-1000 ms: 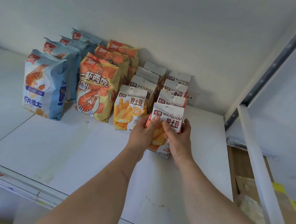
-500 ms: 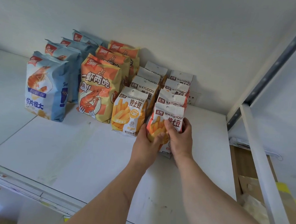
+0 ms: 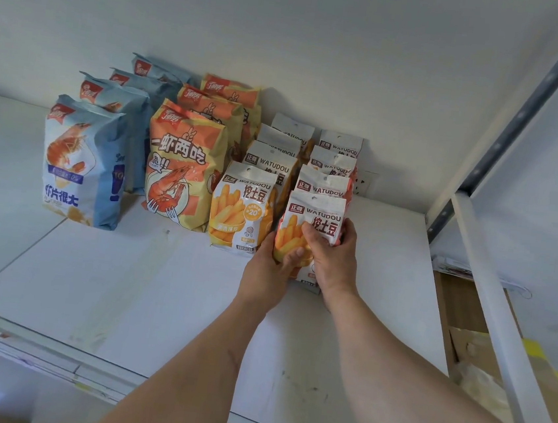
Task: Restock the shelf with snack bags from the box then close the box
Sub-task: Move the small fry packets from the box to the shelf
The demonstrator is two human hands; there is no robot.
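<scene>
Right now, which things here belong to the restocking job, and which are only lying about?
Belong to the job:
- WATUDOU bag, held by left hand and right hand
- shelf
- rows of snack bags
- cardboard box

Only lying about:
- wall socket
- papers

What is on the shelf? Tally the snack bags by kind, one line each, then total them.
Blue shrimp-chip bags: 4
Orange shrimp-snack bags: 3
Yellow WATUDOU potato-stick bags: 4
Red-edged WATUDOU potato-stick bags: 4, the front one held by both hands
Total: 15 bags in view
</scene>
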